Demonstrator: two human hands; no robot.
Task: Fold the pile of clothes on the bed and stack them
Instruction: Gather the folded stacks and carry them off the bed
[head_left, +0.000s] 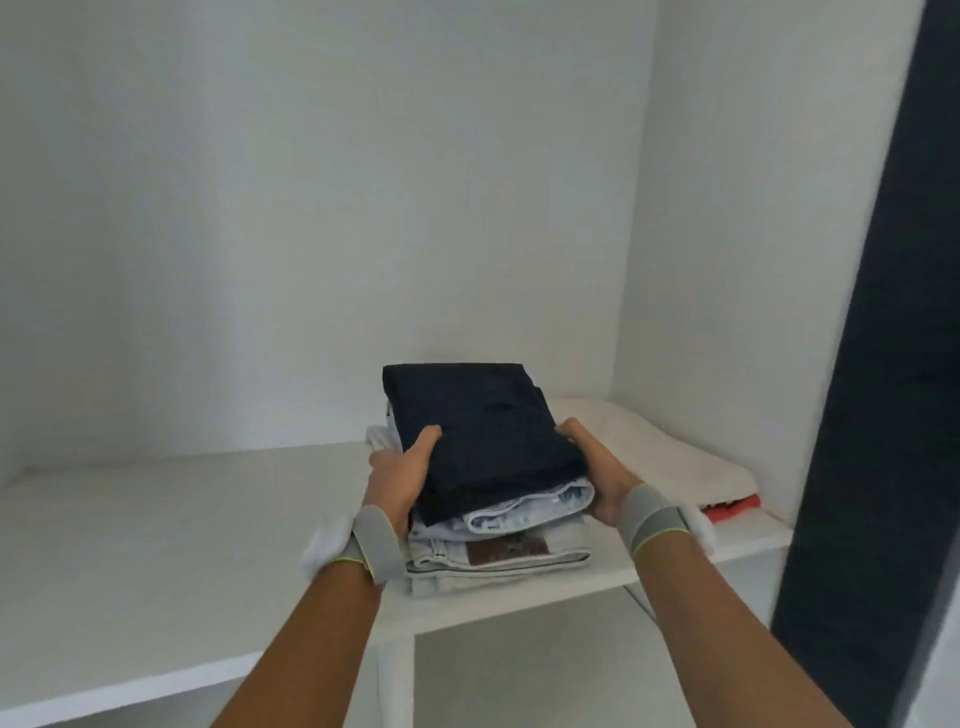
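Clothes stack btwn both hands

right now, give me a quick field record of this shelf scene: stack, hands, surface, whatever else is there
stack: folded dark navy garment on top, pale washed denim jeans beneath
left hand: grips the stack's left side, thumb on top
right hand: grips the stack's right side
surface: white wardrobe shelf, stack near its front edge
beside stack: folded cream cloth over a red-orange item
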